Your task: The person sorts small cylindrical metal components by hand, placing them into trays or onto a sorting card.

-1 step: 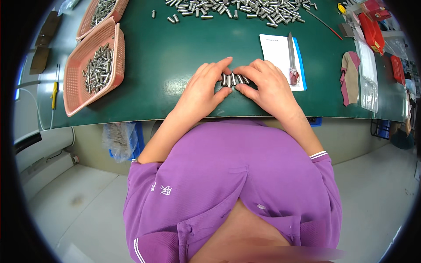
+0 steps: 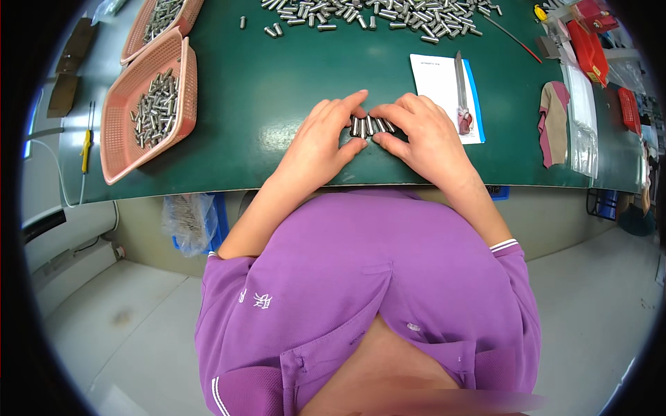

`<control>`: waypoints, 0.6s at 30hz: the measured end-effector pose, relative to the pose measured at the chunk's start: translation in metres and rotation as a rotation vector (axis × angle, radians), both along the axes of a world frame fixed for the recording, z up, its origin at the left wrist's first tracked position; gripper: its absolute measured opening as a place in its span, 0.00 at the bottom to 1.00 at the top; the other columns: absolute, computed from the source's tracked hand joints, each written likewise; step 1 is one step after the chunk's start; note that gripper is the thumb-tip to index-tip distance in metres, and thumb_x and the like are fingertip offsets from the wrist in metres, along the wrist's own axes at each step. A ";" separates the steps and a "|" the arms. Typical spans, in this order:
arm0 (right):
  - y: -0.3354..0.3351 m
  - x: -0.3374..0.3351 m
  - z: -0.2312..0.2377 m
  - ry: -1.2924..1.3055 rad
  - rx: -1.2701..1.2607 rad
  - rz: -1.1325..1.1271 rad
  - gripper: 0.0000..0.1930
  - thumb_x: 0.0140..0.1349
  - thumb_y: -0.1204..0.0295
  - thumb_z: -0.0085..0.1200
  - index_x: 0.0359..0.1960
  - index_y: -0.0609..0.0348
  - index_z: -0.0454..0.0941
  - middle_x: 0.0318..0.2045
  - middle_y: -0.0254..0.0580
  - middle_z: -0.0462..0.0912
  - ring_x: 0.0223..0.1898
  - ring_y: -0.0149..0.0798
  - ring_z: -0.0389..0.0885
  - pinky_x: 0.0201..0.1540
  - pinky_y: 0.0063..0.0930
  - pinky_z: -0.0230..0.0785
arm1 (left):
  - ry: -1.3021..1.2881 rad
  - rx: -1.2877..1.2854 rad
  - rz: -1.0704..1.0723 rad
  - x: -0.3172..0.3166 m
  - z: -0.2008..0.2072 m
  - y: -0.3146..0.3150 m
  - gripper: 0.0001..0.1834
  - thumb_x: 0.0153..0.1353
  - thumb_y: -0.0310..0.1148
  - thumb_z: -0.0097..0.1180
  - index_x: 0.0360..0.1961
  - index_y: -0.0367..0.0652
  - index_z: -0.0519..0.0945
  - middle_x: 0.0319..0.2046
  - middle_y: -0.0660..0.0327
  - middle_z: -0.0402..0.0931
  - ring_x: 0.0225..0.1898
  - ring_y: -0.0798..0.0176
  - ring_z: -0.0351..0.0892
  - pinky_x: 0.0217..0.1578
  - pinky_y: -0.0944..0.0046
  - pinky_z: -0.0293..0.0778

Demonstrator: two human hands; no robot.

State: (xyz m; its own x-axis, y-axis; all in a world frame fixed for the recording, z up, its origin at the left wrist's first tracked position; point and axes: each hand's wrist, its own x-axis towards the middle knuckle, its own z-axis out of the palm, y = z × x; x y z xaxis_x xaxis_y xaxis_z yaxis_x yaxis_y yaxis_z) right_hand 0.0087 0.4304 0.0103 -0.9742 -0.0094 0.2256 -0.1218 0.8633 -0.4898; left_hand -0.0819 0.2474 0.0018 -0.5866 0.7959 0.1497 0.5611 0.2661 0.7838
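Note:
Several short, shiny metal pins (image 2: 370,127) stand or lie side by side in a row on the green table, close to its front edge. My left hand (image 2: 324,134) closes round the row's left end, thumb at the near side and fingers at the far side. At the other end my right hand (image 2: 418,135) grips the row the same way, its thumb near my left thumb. My fingers hide the outer pins. Beyond my hands lies a large loose pile of similar metal pins (image 2: 430,17), with a few strays left of it.
Pink plastic baskets of metal pins stand at left, the nearer basket (image 2: 111,132) close to the table edge. Right of my hands, a knife-like tool (image 2: 461,90) rests on a white paper pad (image 2: 433,76). Further right are a cloth piece (image 2: 553,121) and a red bin (image 2: 586,52).

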 end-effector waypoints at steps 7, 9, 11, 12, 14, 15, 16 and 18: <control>-0.001 -0.001 0.004 -0.034 0.022 -0.018 0.15 0.50 0.63 0.64 0.40 0.47 0.79 0.30 0.35 0.72 0.36 0.42 0.73 0.40 0.37 0.66 | -0.050 0.022 0.003 -0.004 0.001 0.000 0.39 0.46 0.20 0.65 0.63 0.44 0.66 0.44 0.61 0.76 0.43 0.62 0.73 0.46 0.63 0.72; 0.000 0.000 0.003 -0.012 0.038 -0.015 0.15 0.50 0.62 0.64 0.40 0.47 0.79 0.30 0.35 0.72 0.36 0.42 0.73 0.40 0.37 0.66 | -0.080 0.013 0.017 -0.004 0.002 -0.001 0.39 0.47 0.19 0.64 0.63 0.44 0.65 0.44 0.61 0.76 0.43 0.62 0.73 0.46 0.64 0.72; 0.001 0.001 0.003 -0.019 0.038 -0.013 0.16 0.50 0.61 0.64 0.40 0.47 0.79 0.30 0.35 0.72 0.36 0.42 0.73 0.41 0.37 0.66 | -0.086 0.007 0.021 -0.003 0.003 -0.002 0.39 0.47 0.18 0.64 0.63 0.44 0.66 0.44 0.61 0.77 0.42 0.63 0.73 0.46 0.64 0.71; 0.002 0.001 0.003 -0.027 0.037 -0.013 0.16 0.50 0.60 0.64 0.40 0.47 0.79 0.29 0.35 0.72 0.36 0.42 0.72 0.41 0.36 0.66 | -0.093 0.002 0.024 -0.002 0.004 -0.002 0.39 0.47 0.18 0.63 0.63 0.44 0.66 0.44 0.61 0.77 0.42 0.63 0.73 0.46 0.64 0.71; 0.000 0.002 0.003 -0.028 0.031 -0.015 0.17 0.49 0.60 0.65 0.40 0.47 0.79 0.30 0.35 0.72 0.37 0.42 0.73 0.42 0.36 0.66 | -0.063 0.014 0.025 0.001 0.004 -0.001 0.38 0.47 0.19 0.63 0.63 0.44 0.66 0.43 0.62 0.77 0.41 0.63 0.73 0.45 0.64 0.71; -0.001 0.002 0.004 -0.028 0.026 -0.018 0.18 0.49 0.60 0.65 0.41 0.47 0.78 0.30 0.35 0.72 0.37 0.42 0.73 0.42 0.36 0.66 | -0.031 0.026 0.024 0.002 0.004 0.001 0.38 0.47 0.19 0.63 0.63 0.44 0.66 0.43 0.62 0.77 0.41 0.63 0.73 0.44 0.64 0.71; -0.001 0.002 0.004 -0.028 0.026 -0.019 0.18 0.49 0.60 0.65 0.41 0.47 0.78 0.30 0.35 0.72 0.37 0.42 0.73 0.42 0.36 0.66 | -0.032 0.025 0.024 0.002 0.003 0.002 0.38 0.47 0.19 0.63 0.63 0.44 0.66 0.43 0.62 0.77 0.41 0.63 0.73 0.44 0.64 0.71; -0.001 0.004 0.005 -0.038 -0.040 -0.023 0.19 0.48 0.63 0.65 0.43 0.48 0.77 0.31 0.34 0.74 0.38 0.42 0.73 0.43 0.37 0.66 | -0.009 0.007 0.031 0.003 0.000 0.003 0.38 0.47 0.20 0.63 0.63 0.44 0.66 0.42 0.62 0.76 0.40 0.63 0.72 0.43 0.64 0.72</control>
